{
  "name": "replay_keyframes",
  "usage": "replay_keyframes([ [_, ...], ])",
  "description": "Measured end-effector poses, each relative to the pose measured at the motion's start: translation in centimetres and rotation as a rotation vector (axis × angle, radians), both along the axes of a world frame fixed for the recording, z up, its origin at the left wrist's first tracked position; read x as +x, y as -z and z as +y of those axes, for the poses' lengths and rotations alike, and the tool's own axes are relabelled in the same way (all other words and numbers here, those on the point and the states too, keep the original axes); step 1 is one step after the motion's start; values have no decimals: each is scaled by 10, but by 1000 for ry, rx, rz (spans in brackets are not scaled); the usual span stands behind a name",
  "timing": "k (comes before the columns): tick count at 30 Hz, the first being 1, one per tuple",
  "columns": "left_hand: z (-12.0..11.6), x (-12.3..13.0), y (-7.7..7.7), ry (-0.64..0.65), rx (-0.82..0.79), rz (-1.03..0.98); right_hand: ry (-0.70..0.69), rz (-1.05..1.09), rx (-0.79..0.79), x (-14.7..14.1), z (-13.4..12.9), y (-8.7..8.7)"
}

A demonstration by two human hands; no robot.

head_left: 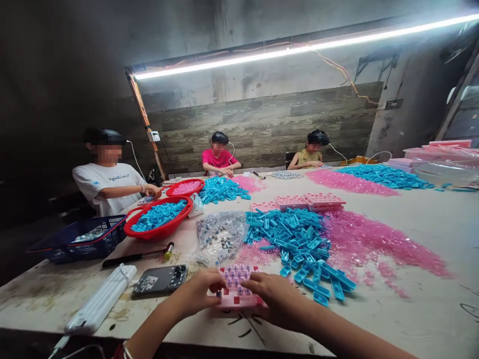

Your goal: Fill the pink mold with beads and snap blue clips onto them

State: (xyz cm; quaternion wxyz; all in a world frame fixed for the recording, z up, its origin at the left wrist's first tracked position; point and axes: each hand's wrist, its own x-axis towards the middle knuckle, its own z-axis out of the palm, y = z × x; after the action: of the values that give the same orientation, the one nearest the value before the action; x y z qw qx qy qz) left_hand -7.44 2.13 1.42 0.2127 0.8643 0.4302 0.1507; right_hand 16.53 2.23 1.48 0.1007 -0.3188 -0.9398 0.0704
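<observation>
A pink tray (236, 300) with square holes lies flat in front of me, with rows of small clear-and-purple pieces (237, 273) set in its upper part. At its left edge, my left hand (202, 291) has thumb and forefinger closed around a small dark piece (218, 294). My right hand (277, 296) lies over the right side of the tray, fingers stretched and fingertips touching the set pieces; its thumb is partly hidden. Behind the tray are a clear plastic bag (220, 234) of small pieces, a heap of blue plastic parts (288, 229) and pink translucent parts (381, 239).
To the left lie a phone (160, 280), a white power strip (101, 299), a hammer (138, 257), a blue basket (116, 232) and a red colander (160, 234) of blue parts. Pink trays (324, 200) are stacked behind the heap. Several people (112, 174) sit around the table.
</observation>
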Motion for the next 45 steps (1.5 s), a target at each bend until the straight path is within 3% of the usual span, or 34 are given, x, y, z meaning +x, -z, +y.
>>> replay_keyframes([
  [11, 2, -3, -3, 75, -68, 46, -63, -150, 94, -7, 1, 3],
  [15, 2, -2, -6, 88, -56, 49, -64, -89, 66, -1, 5, 1],
  [20, 1, 1, -11, 86, -81, 39, -10, 80, 22, 14, 12, -13],
  [25, 2, -1, -4, 9, -181, -33, -13, 140, -29, 19, 10, -24],
  [34, 9, 4, 5, -210, -456, -119, -35, 204, -33, 19, 17, -17],
  [45, 9, 9, -1, -241, -471, -36, -60, 251, -18, 19, 19, -16],
])
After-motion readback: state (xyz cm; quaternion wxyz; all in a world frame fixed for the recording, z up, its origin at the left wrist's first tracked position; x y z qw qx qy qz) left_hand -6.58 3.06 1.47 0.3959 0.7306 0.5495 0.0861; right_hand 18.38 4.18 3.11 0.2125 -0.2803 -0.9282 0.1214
